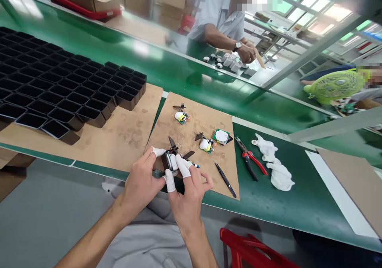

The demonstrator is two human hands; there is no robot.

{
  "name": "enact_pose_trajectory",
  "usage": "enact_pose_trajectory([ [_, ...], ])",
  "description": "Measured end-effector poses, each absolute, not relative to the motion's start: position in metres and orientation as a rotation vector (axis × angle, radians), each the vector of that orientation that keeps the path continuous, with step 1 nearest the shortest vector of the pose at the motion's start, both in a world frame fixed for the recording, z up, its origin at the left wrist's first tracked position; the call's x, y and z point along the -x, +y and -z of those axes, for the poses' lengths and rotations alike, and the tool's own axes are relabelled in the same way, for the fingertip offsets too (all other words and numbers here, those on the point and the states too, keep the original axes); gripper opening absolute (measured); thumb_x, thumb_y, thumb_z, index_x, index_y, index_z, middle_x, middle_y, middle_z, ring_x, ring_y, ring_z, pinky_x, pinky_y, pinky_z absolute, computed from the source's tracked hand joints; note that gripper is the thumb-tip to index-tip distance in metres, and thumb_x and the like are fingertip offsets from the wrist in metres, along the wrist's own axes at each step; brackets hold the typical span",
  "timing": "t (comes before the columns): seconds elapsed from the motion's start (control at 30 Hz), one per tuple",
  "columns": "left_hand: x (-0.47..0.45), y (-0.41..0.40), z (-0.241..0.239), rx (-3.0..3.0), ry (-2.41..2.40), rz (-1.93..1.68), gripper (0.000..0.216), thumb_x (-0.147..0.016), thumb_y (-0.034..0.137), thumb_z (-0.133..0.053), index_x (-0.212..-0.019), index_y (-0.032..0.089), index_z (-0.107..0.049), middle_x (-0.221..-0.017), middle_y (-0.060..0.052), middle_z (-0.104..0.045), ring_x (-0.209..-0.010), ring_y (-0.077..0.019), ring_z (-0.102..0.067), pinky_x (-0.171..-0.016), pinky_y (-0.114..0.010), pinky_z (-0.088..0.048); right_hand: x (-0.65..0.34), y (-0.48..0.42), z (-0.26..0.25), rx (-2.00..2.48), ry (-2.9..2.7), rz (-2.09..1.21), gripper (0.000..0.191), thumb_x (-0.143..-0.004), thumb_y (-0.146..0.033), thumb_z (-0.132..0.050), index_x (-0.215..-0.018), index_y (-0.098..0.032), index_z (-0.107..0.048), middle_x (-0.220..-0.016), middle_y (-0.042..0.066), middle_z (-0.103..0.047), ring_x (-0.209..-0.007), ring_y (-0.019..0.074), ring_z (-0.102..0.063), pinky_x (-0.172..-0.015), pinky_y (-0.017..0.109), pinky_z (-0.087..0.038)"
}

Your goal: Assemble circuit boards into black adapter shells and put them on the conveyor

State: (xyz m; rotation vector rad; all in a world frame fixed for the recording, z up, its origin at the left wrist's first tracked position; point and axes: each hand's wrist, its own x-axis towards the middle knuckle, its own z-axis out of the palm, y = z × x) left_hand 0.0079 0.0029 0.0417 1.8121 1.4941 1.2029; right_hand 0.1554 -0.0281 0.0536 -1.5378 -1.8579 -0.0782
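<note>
My left hand (143,176), with white finger cots on its thumb and a fingertip, grips a black plastic case (165,163) from the left. My right hand (191,180), also in finger cots, presses at a white-topped circuit board (172,162) that sits at least partly in the case's opening. How deep it sits is hidden by my fingers. Just behind lie dark flat pieces (173,144). Farther back on the brown cardboard (134,128) rest circuit boards with white and yellow parts (205,144), and a green board with a white pad (221,136).
Rows of open black cases (59,89) fill the left. Black tweezers (225,179), red-and-black pliers (250,158) and crumpled white cloth-like pieces (273,160) lie to the right. Across the bench a co-worker's hand (247,53) is over small white parts. A red stool (247,248) stands below.
</note>
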Motion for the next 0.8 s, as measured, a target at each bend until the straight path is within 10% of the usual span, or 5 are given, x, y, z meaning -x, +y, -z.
enact_pose_trajectory([
  [0.37,-0.005,0.004,-0.049,-1.794,1.527,-1.181,0.039,-0.07,0.003,-0.076,-0.102,0.024,-0.066,-0.087,0.003,-0.065,-0.067,-0.0185,-0.06,-0.062,-0.029,-0.047,-0.168,-0.024,-0.064,1.502,-1.81,-0.212,0.048,-0.103,-0.033,-0.077,-0.151,-0.028,-0.071,-0.121,0.007,-0.084,-0.101,0.0259,-0.078,-0.105,0.049,-0.043],
  [0.57,-0.007,-0.006,-0.071,-1.917,1.479,-1.599,0.048,-0.082,0.016,-0.085,-0.127,0.021,-0.07,-0.11,-0.009,-0.067,-0.099,-0.0272,-0.071,-0.085,-0.039,-0.063,-0.161,-0.02,-0.078,1.324,-1.025,-0.932,0.03,-0.093,-0.049,-0.089,-0.111,-0.025,-0.088,-0.113,0.009,-0.088,-0.107,0.0288,-0.079,-0.1,0.047,-0.062],
  [0.8,-0.015,-0.009,-0.112,-1.875,1.005,-1.722,0.056,-0.088,0.014,-0.09,-0.137,0.025,-0.065,-0.115,-0.009,-0.065,-0.101,-0.0232,-0.071,-0.08,-0.033,-0.064,-0.146,-0.05,-0.094,1.054,-0.372,-1.382,0.039,-0.087,-0.057,-0.095,-0.115,-0.031,-0.088,-0.121,0.004,-0.088,-0.117,0.0276,-0.08,-0.102,0.044,-0.067],
])
